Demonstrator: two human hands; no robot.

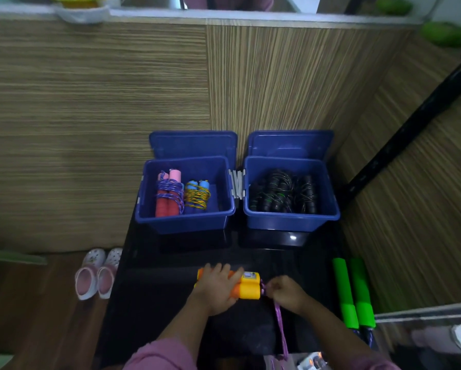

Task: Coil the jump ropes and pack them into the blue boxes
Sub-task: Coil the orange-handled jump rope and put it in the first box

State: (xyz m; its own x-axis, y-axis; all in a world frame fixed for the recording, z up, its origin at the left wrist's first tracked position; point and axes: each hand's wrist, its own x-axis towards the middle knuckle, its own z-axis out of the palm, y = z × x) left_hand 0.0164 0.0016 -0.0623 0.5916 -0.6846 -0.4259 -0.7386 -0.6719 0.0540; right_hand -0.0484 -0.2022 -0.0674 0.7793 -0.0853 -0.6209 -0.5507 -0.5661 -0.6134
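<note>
Two bare forearms and hands of one person reach up from the bottom edge, seen from above through a wide-angle lens. The left hand point(218, 287) and the right hand point(286, 292) wear no gloves, rings, watch or bracelets that can be made out. Each arm wears a soft pink sleeve: the left sleeve point(161, 356) is pushed back to about mid-forearm and looks loosely bunched, while only a small part of the right sleeve point(379, 365) shows at the lower right edge.
</note>
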